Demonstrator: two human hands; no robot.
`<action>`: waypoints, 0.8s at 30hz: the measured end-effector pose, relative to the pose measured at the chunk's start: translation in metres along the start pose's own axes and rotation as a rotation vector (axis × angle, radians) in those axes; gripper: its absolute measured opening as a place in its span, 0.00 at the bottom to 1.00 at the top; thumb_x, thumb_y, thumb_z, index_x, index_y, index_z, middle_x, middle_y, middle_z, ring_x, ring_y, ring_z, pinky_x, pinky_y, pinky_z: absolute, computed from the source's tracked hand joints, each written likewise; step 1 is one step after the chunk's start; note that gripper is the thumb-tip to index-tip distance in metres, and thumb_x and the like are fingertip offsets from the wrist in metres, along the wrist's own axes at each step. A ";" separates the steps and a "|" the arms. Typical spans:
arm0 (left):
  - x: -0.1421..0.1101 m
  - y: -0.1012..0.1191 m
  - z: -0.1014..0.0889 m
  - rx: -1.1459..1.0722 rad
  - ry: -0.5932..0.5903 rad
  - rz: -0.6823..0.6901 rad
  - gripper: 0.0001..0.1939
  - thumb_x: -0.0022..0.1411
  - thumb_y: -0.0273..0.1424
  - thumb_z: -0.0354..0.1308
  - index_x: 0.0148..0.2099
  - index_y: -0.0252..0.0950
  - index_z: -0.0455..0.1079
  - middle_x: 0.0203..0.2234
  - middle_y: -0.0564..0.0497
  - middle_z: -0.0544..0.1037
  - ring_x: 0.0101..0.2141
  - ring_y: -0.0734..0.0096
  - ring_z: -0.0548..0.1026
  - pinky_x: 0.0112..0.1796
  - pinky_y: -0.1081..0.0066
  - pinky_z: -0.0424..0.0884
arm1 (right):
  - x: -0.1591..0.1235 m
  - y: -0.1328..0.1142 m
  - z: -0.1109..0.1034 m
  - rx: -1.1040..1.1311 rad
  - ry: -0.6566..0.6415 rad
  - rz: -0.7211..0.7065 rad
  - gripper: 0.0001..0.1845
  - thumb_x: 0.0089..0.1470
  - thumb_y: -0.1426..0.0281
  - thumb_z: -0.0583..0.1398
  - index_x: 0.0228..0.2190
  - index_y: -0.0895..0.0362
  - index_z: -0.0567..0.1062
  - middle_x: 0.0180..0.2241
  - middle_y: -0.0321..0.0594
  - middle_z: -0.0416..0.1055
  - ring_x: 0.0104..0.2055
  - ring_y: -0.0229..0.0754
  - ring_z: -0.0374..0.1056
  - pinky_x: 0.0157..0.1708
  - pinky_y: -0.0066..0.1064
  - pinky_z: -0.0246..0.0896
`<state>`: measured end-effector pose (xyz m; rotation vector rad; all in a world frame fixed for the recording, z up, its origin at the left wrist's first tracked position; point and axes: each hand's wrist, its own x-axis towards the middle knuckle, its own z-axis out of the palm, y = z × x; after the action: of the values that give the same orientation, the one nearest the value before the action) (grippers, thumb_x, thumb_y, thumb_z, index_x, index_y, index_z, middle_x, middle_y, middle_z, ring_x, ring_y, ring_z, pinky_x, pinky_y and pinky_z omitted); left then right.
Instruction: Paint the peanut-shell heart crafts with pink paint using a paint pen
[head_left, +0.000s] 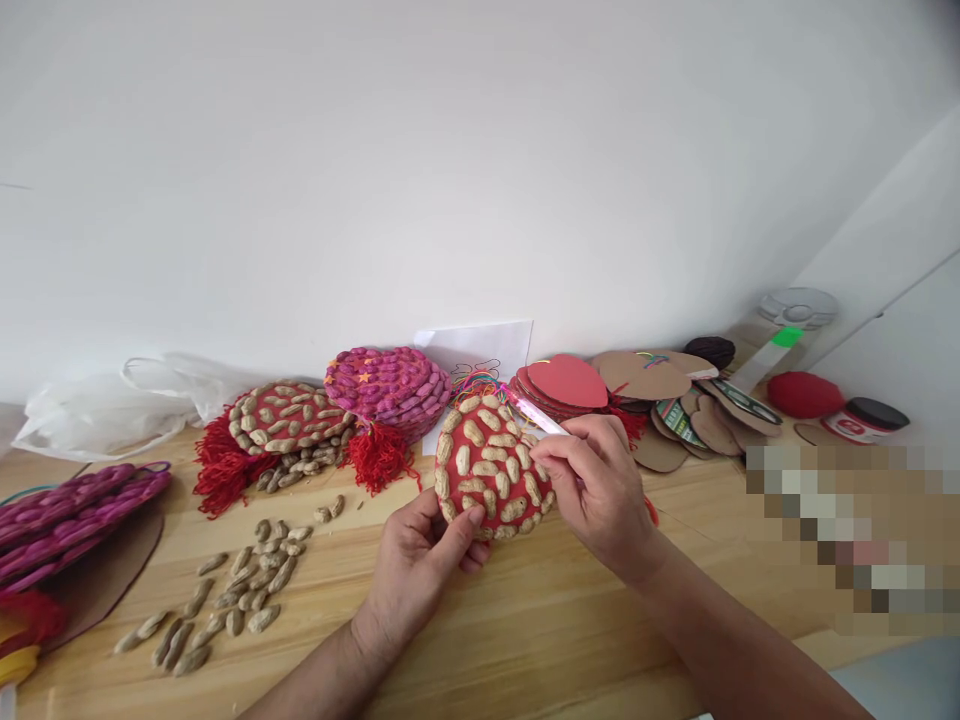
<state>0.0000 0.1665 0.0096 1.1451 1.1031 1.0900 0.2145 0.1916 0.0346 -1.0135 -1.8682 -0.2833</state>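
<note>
Head view showed a wooden table (525, 640) strewn with loose peanuts (247, 590). Above it, the left hand (420, 560) pinched the lower edge of a red peanut-covered heart (491, 465). The right hand (592, 490) was closed around a glue stick (536, 412) touching the heart's upper right.

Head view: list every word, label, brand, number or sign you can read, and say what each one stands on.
No text is legible.
Jar with red label: white marks, too blurred to read.
Printed cardboard cutouts: green and dark print, too small to read.
Peanut-covered red heart held by the left hand: no writing.
Glue stick in the right hand: no writing visible.
</note>
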 end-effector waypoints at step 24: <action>0.010 -0.008 -0.004 -0.089 0.055 0.011 0.19 0.60 0.46 0.67 0.36 0.35 0.71 0.20 0.52 0.78 0.21 0.72 0.75 0.24 0.75 0.71 | -0.001 -0.002 -0.016 0.213 0.289 0.034 0.21 0.55 0.81 0.62 0.48 0.53 0.79 0.35 0.42 0.79 0.36 0.47 0.72 0.33 0.41 0.68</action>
<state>-0.0016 0.1765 0.0004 1.0578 1.0814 1.1734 0.2233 0.1806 0.0425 -0.8120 -1.5808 -0.1942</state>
